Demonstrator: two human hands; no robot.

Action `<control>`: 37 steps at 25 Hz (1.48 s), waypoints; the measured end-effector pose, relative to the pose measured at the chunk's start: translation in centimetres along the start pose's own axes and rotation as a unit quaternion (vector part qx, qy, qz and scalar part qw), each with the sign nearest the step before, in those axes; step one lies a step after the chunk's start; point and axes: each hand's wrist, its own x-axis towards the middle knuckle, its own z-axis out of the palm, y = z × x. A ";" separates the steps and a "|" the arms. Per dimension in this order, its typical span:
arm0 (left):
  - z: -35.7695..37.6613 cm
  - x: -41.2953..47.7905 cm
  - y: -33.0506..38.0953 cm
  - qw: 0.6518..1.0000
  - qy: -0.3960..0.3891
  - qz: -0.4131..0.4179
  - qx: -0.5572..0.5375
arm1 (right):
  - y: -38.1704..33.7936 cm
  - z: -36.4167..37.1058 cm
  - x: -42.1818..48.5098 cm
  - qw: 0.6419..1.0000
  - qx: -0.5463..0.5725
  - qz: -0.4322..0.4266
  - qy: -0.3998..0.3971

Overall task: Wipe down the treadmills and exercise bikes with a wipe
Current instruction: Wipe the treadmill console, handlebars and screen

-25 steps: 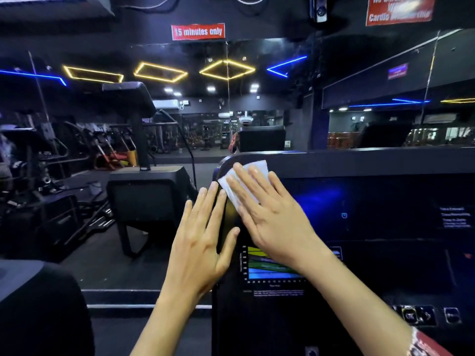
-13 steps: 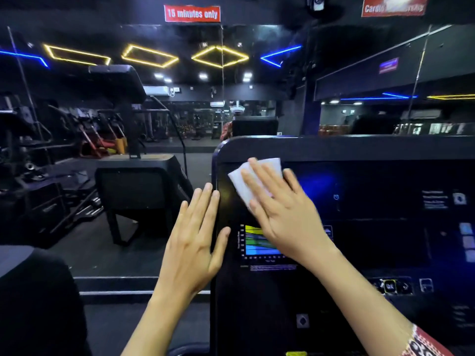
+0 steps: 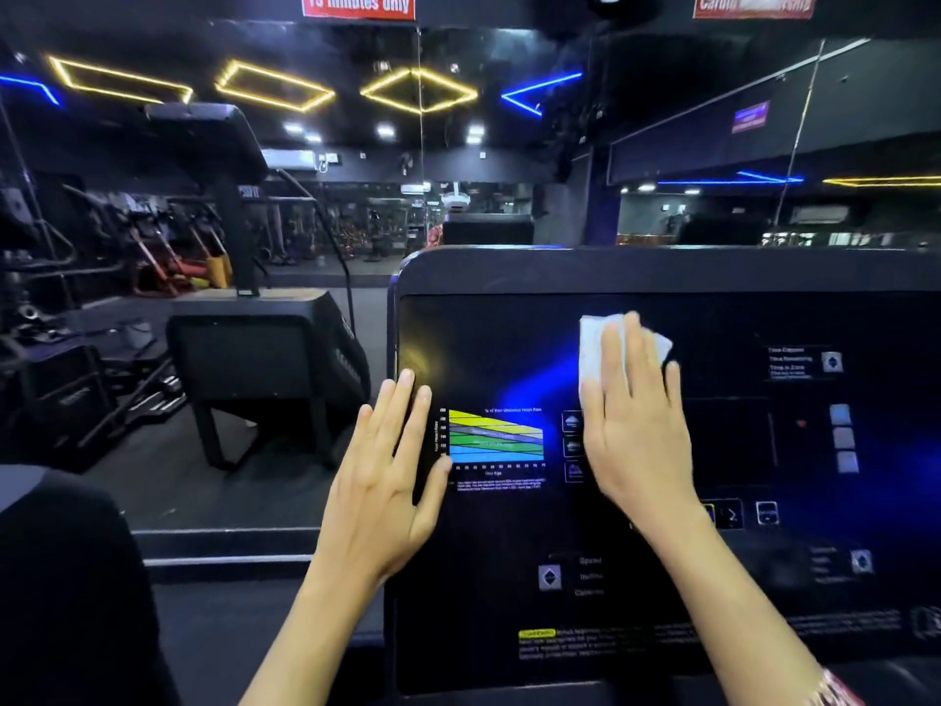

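Left hand (image 3: 392, 471) flat, palm away, fingers (image 3: 405, 400) straight and close together, pointing up. Right hand (image 3: 636, 435) further right, slightly higher, flat, fingers (image 3: 631, 343) straight, pressing wipe (image 3: 593, 349). Forearms (image 3: 326, 619) bare, extended forward from near edge, well apart.

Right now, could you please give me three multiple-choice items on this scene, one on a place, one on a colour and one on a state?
1. Where does the wipe lie relative to the coloured chart? A) below it B) up and right of it C) left of it
2. What colour is the wipe? A) white B) red C) green
3. How is the left hand? A) in a fist B) flat, fingers straight C) gripping a bottle
Answers: 1 B, it sits higher on the console, past the chart's right end; 2 A, it shows white under the right hand; 3 B, it lies flat at the console's left edge.
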 end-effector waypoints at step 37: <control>5.2 1.2 10.2 1.000 -0.001 -0.010 -0.029 | 7.5 -0.5 -8.0 0.972 0.088 -0.215 -0.032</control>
